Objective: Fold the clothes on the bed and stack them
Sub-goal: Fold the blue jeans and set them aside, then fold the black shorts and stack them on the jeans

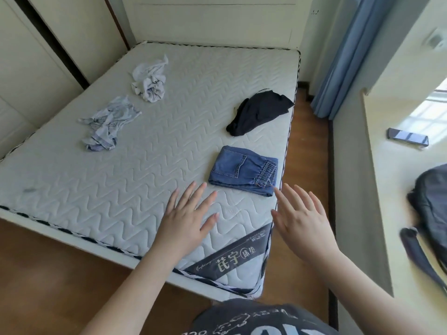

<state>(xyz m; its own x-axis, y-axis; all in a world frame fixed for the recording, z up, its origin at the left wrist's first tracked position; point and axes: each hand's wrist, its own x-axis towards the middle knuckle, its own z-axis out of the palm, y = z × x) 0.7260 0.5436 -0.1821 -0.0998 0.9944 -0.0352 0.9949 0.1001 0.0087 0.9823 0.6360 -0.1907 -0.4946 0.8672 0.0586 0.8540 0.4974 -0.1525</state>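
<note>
Bed (pixel 150 170) with bare quilted mattress. Folded jeans (pixel 243 170) lie near the bed's right edge, toward the near right corner. Black garment (pixel 260 112) crumpled farther along the same edge. 2 pale crumpled garments sit on the left half: striped one (pixel 108 124) near the left edge, white one (pixel 150 81) toward the far left corner. Left hand (pixel 187 222) and right hand (pixel 303 218) hover over the near right corner, fingers spread straight, holding nothing. Right fingertips just beside the jeans.
</note>
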